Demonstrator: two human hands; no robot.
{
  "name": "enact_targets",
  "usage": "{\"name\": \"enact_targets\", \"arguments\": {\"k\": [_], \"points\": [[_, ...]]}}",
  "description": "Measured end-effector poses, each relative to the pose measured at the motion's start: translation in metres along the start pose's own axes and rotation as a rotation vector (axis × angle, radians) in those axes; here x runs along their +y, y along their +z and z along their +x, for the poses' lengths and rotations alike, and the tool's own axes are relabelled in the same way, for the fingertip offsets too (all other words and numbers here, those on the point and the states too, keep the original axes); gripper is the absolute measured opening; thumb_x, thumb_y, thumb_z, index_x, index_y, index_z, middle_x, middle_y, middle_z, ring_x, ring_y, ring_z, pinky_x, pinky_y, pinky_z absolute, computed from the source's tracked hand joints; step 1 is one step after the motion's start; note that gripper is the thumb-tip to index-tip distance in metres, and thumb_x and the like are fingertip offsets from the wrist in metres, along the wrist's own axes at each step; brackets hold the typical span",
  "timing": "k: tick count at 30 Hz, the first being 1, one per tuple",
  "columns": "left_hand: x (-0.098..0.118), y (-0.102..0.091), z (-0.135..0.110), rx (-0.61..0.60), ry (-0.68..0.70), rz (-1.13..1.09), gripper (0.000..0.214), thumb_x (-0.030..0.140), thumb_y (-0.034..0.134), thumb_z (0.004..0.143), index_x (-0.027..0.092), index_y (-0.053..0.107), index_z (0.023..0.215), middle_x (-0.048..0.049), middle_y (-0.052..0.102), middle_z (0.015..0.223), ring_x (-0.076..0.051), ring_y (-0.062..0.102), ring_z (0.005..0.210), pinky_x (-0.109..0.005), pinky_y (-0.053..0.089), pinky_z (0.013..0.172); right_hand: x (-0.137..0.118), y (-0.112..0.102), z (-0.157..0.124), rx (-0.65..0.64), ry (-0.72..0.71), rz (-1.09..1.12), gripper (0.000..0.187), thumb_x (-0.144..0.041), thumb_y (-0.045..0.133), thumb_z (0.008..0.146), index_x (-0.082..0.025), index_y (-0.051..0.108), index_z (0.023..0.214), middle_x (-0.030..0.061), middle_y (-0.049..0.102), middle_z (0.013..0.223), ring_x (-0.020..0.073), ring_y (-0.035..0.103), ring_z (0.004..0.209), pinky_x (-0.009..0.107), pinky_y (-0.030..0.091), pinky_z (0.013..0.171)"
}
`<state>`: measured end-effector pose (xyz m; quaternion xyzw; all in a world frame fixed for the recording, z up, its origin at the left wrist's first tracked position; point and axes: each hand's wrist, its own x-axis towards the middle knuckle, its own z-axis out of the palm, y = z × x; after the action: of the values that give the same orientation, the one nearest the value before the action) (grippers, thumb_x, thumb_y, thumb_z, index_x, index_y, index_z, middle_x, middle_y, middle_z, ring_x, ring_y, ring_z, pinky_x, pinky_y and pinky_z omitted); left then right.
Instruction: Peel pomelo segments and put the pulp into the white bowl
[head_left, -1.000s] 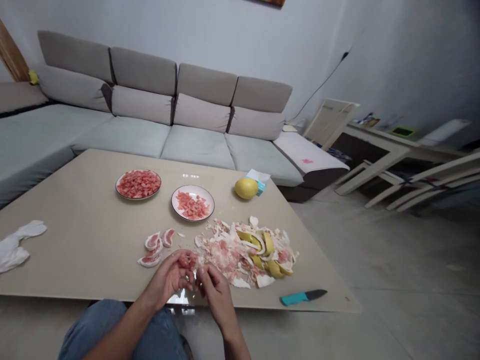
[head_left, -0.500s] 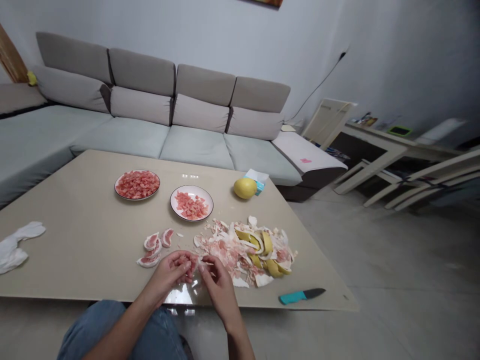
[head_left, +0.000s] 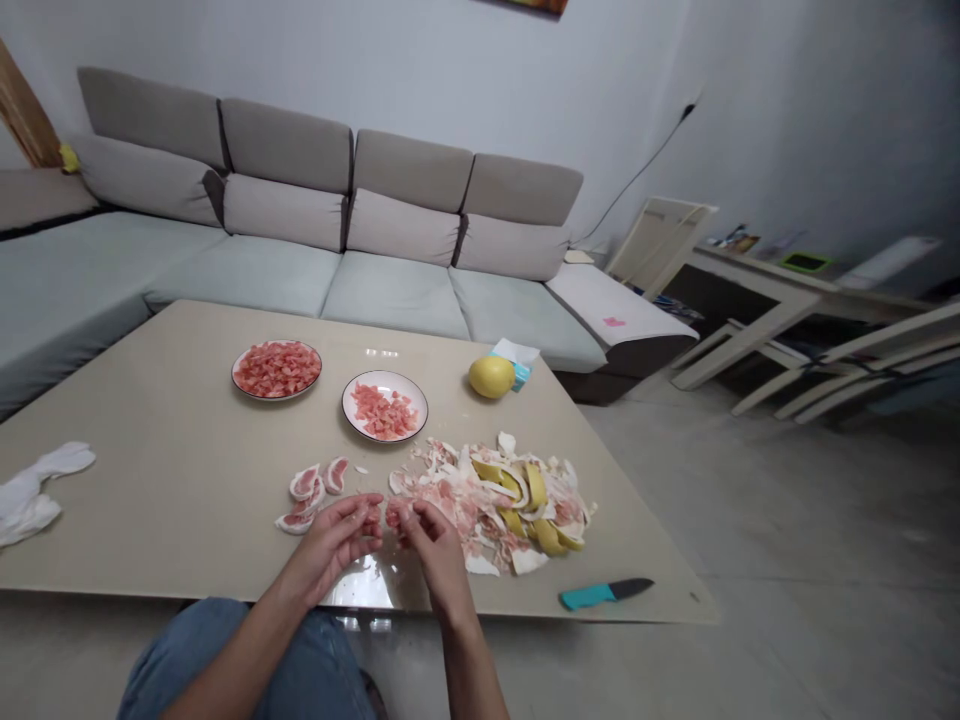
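Observation:
Over the near edge of the table, my left hand [head_left: 335, 545] is closed with a bit of pink pomelo flesh at its fingertips, mostly hidden by the fingers. Just to its right, my right hand [head_left: 435, 548] pinches a pink pomelo piece [head_left: 393, 514] between thumb and fingers. A small gap separates the two hands. Several unpeeled pomelo segments [head_left: 304, 484] lie beyond my left hand. A heap of pomelo peel and membrane [head_left: 487, 500] spreads beside my right hand. Farther back, a white plate [head_left: 411, 388] holds some pink pulp pieces.
A fuller plate [head_left: 241, 386] of pulp stands at the back left. A whole yellow pomelo [head_left: 491, 377] sits by a tissue pack [head_left: 520, 372]. A knife [head_left: 606, 593] with a turquoise handle lies near the front right edge. White cloth [head_left: 30, 500] lies at far left; a sofa [head_left: 397, 290] stands behind.
My hands have moved slightly apart; before, their fingertips met at the pomelo piece. Pink flesh now shows at the fingertips of my right hand as well as my left.

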<state>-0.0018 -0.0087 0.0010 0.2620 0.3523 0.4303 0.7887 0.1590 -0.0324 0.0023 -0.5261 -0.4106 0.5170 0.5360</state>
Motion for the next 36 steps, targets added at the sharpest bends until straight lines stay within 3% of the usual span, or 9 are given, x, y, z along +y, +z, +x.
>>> {"name": "enact_targets", "arguments": {"k": [5,9,15,21,25,28,32,36], "points": [[0.005,-0.003,0.0,0.042,0.033,0.017,0.032,0.025,0.076,0.075,0.014,0.071,0.104,-0.0068,0.067,0.088,-0.014,0.064,0.071,-0.022,0.058,0.057,0.008,-0.001,0.012,0.055,-0.006,-0.019,0.04,-0.055,0.063,0.079,-0.016,0.065,0.088,0.0036,0.065,0.079,0.0158,0.059,0.068,0.026,0.049,0.061],[0.009,-0.008,0.003,0.086,0.1,-0.035,0.03,0.019,0.075,0.076,0.012,0.071,0.105,-0.0089,0.071,0.09,-0.013,0.066,0.074,-0.02,0.058,0.066,0.019,0.007,0.02,0.058,-0.058,-0.282,0.037,-0.051,0.056,0.084,-0.015,0.066,0.089,0.0046,0.066,0.076,0.016,0.058,0.063,0.026,0.047,0.058],[0.011,-0.012,0.005,0.129,0.144,-0.109,0.027,0.017,0.075,0.075,0.009,0.072,0.101,-0.0099,0.074,0.091,-0.013,0.068,0.079,-0.02,0.058,0.076,0.031,0.034,0.016,-0.054,-0.125,-0.526,0.014,-0.028,0.062,0.078,-0.017,0.07,0.074,0.0005,0.063,0.061,0.0155,0.052,0.057,0.025,0.036,0.057],[0.011,-0.014,0.004,0.12,0.132,-0.034,0.038,0.025,0.079,0.072,0.013,0.067,0.106,-0.0079,0.073,0.092,-0.014,0.068,0.075,-0.025,0.059,0.07,0.026,0.034,0.015,-0.032,-0.189,-0.691,0.013,-0.02,0.06,0.078,-0.018,0.071,0.085,0.0083,0.066,0.084,0.0222,0.059,0.078,0.031,0.041,0.072],[0.013,-0.009,0.003,0.168,0.148,0.015,0.034,0.027,0.082,0.067,0.013,0.067,0.095,-0.0073,0.073,0.091,-0.01,0.067,0.067,-0.02,0.057,0.068,0.013,0.022,0.01,0.057,-0.277,-0.771,0.02,-0.019,0.058,0.08,-0.019,0.072,0.095,0.0131,0.065,0.103,0.0273,0.059,0.097,0.038,0.042,0.087],[0.014,-0.005,0.002,0.163,0.159,0.059,0.031,0.028,0.082,0.067,0.013,0.067,0.089,-0.0057,0.072,0.088,-0.009,0.066,0.064,-0.02,0.055,0.065,0.002,0.015,0.006,0.06,-0.322,-0.626,0.022,-0.024,0.056,0.085,-0.02,0.071,0.1,0.0113,0.067,0.106,0.0257,0.059,0.101,0.038,0.044,0.091],[0.012,-0.003,0.002,0.114,0.182,0.108,0.027,0.03,0.081,0.068,0.014,0.069,0.087,-0.0046,0.072,0.085,-0.013,0.066,0.07,-0.022,0.053,0.067,-0.008,0.016,0.005,-0.073,-0.15,-0.312,0.026,-0.036,0.062,0.084,-0.02,0.07,0.103,0.0083,0.071,0.097,0.0224,0.065,0.086,0.034,0.051,0.078],[0.009,-0.004,0.002,0.072,0.195,0.176,0.029,0.032,0.083,0.065,0.013,0.071,0.085,-0.0052,0.071,0.08,-0.015,0.065,0.07,-0.025,0.052,0.069,-0.012,0.022,0.006,-0.141,-0.07,-0.136,0.027,-0.042,0.07,0.078,-0.019,0.072,0.091,0.0046,0.072,0.08,0.0199,0.066,0.071,0.031,0.051,0.068]]}}
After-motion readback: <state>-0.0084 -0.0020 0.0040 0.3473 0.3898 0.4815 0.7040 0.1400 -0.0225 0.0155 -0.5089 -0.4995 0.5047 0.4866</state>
